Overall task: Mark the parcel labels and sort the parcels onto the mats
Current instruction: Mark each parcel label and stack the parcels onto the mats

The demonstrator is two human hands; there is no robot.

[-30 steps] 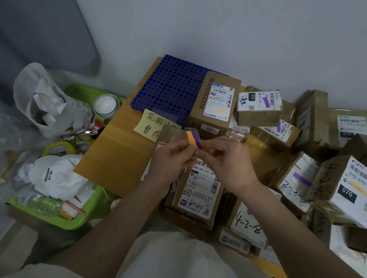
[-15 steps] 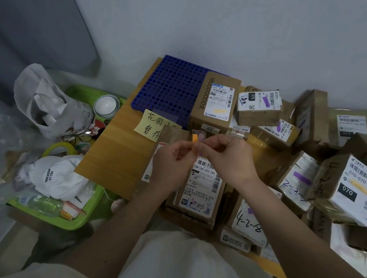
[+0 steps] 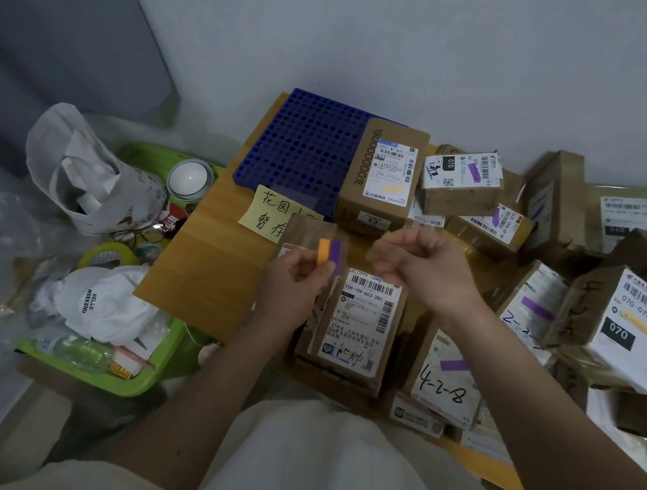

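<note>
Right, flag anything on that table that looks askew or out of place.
The parcels on the right lie in a tilted, overlapping heap rather than in rows. Only one tall box stands upright on the blue mat. No damage or spills are visible.

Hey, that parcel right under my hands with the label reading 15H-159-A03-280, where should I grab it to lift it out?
Probably grip the parcel by its two long side edges near the top end, coming from above. It lies flat, label up, lengthwise toward you, with another box close on its right. The left hand, holding sticker strips, must free first.
</note>
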